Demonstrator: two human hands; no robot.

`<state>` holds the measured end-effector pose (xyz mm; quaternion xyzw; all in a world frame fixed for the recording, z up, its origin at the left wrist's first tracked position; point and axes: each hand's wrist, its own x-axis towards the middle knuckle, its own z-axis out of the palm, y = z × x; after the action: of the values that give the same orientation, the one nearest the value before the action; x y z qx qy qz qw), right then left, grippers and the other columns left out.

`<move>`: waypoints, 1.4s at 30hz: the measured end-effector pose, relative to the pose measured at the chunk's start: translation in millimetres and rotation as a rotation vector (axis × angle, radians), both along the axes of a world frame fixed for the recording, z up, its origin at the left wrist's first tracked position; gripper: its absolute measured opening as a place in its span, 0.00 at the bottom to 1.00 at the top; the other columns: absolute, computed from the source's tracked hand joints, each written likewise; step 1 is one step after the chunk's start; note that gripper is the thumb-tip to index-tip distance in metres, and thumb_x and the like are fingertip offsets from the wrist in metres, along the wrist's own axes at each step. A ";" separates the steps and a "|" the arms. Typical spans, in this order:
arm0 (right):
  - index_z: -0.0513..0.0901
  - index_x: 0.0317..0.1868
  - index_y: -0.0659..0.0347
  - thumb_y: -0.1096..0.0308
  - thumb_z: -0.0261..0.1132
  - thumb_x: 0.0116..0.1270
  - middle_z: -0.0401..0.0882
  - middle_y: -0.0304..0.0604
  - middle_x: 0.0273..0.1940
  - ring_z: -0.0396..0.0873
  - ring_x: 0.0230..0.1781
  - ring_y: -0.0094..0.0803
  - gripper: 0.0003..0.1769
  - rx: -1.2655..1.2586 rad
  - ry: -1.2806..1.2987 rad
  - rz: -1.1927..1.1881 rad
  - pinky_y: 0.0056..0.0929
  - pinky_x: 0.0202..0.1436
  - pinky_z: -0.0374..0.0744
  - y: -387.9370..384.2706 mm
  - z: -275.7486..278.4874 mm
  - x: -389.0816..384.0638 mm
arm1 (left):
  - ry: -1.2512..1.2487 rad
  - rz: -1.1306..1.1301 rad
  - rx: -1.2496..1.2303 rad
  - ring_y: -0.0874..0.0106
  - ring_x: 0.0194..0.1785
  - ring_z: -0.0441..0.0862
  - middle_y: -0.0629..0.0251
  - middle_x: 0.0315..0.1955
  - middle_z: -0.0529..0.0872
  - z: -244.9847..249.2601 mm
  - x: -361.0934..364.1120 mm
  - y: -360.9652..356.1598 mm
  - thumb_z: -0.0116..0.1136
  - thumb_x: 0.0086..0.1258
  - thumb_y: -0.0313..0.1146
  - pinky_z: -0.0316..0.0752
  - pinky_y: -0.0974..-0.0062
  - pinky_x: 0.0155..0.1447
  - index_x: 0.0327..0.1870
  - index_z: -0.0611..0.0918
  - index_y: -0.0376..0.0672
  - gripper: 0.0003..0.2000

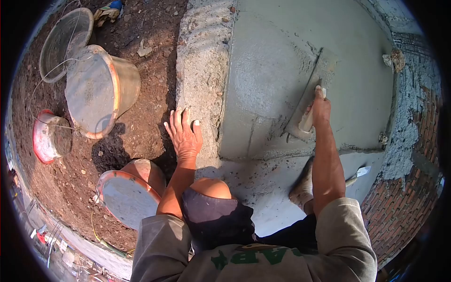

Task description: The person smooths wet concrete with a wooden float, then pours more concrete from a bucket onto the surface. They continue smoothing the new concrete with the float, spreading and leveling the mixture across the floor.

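My right hand [320, 107] is closed around the handle of a plastering float [315, 87], whose long flat blade lies on the wet grey cement [268, 61]. Rough streaks and a ridge of cement show beside the blade. Fingers spread, my left hand [184, 136] rests on the edge of the rough concrete ledge [202, 66], where it meets the soil. Nothing is in that hand. My bare knee is just below it, and one foot [303, 188] stands on the paler slab near my right forearm.
Left on the soil [150, 84] stand a large bucket of grey mix [91, 91], an emptier bucket [66, 44], a red-rimmed pail [51, 136] and a tilted bucket [129, 197]. A small trowel [359, 174] lies at right, near a brick wall [404, 216].
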<state>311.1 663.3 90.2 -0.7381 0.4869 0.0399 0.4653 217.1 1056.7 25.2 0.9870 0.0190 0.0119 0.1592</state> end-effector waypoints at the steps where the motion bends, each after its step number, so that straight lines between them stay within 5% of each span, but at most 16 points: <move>1: 0.75 0.40 0.69 0.43 0.62 0.69 0.71 0.40 0.22 0.73 0.14 0.31 0.30 0.000 -0.002 -0.039 0.33 0.15 0.75 6.4 8.1 -9.9 | -0.002 -0.006 -0.007 0.53 0.75 0.56 0.56 0.71 0.61 0.3 -0.3 -1.2 0.50 0.72 0.40 0.45 0.42 0.76 0.70 0.66 0.45 0.26; 8: 0.75 0.43 0.65 0.48 0.65 0.68 0.72 0.38 0.20 0.72 0.13 0.27 0.25 0.348 -0.083 0.185 0.29 0.17 0.71 152.2 3.3 -46.6 | -0.018 -0.020 0.005 0.53 0.75 0.55 0.57 0.71 0.61 -2.1 -1.1 -0.7 0.50 0.72 0.40 0.45 0.42 0.76 0.70 0.65 0.45 0.26; 12: 0.75 0.43 0.66 0.49 0.66 0.68 0.71 0.37 0.19 0.70 0.12 0.24 0.24 0.396 -0.100 0.137 0.28 0.17 0.71 151.6 -2.3 -57.4 | -0.033 -0.020 0.043 0.54 0.76 0.55 0.58 0.71 0.61 -4.9 -1.0 -2.3 0.50 0.72 0.40 0.45 0.42 0.76 0.71 0.65 0.46 0.27; 15: 0.75 0.42 0.68 0.48 0.66 0.67 0.75 0.45 0.19 0.76 0.15 0.37 0.26 0.264 -0.011 0.167 0.36 0.22 0.76 137.0 -3.7 -68.2 | -0.069 -0.026 0.043 0.54 0.76 0.56 0.58 0.71 0.61 -4.1 -1.7 -3.9 0.50 0.72 0.40 0.46 0.43 0.76 0.70 0.65 0.46 0.26; 18: 0.74 0.41 0.74 0.46 0.61 0.69 0.82 0.61 0.26 0.83 0.27 0.58 0.30 -0.405 -0.100 0.499 0.50 0.32 0.81 136.1 -38.4 -82.6 | -0.071 -0.019 0.060 0.54 0.76 0.56 0.58 0.71 0.62 -3.9 -1.1 -5.1 0.49 0.73 0.40 0.47 0.43 0.75 0.70 0.65 0.45 0.26; 21: 0.74 0.41 0.75 0.43 0.58 0.69 0.81 0.70 0.32 0.81 0.36 0.69 0.33 -0.364 0.087 0.489 0.56 0.42 0.80 115.0 -19.4 -74.9 | -0.078 -0.028 0.080 0.56 0.76 0.55 0.60 0.71 0.61 -6.4 -2.6 -4.2 0.48 0.75 0.41 0.47 0.44 0.76 0.70 0.66 0.46 0.25; 35: 0.78 0.42 0.73 0.43 0.60 0.68 0.82 0.69 0.38 0.80 0.44 0.66 0.32 -0.334 0.163 0.291 0.55 0.49 0.78 -69.3 -30.3 -85.1 | -0.084 -0.045 0.118 0.54 0.76 0.56 0.57 0.71 0.63 -7.5 -3.8 -5.7 0.46 0.75 0.41 0.47 0.41 0.75 0.70 0.67 0.44 0.24; 42: 0.78 0.40 0.71 0.41 0.64 0.66 0.79 0.49 0.22 0.78 0.14 0.36 0.32 -0.105 0.084 0.149 0.37 0.21 0.78 -172.5 -21.4 -94.4 | -0.115 -0.092 0.153 0.46 0.72 0.60 0.43 0.67 0.65 -8.4 -3.6 -7.2 0.44 0.76 0.40 0.54 0.41 0.71 0.67 0.67 0.39 0.23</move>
<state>216.8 490.8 68.7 -0.7932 0.4512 0.0800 0.4010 213.6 1049.5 16.8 0.9938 -0.0362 0.0625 0.0843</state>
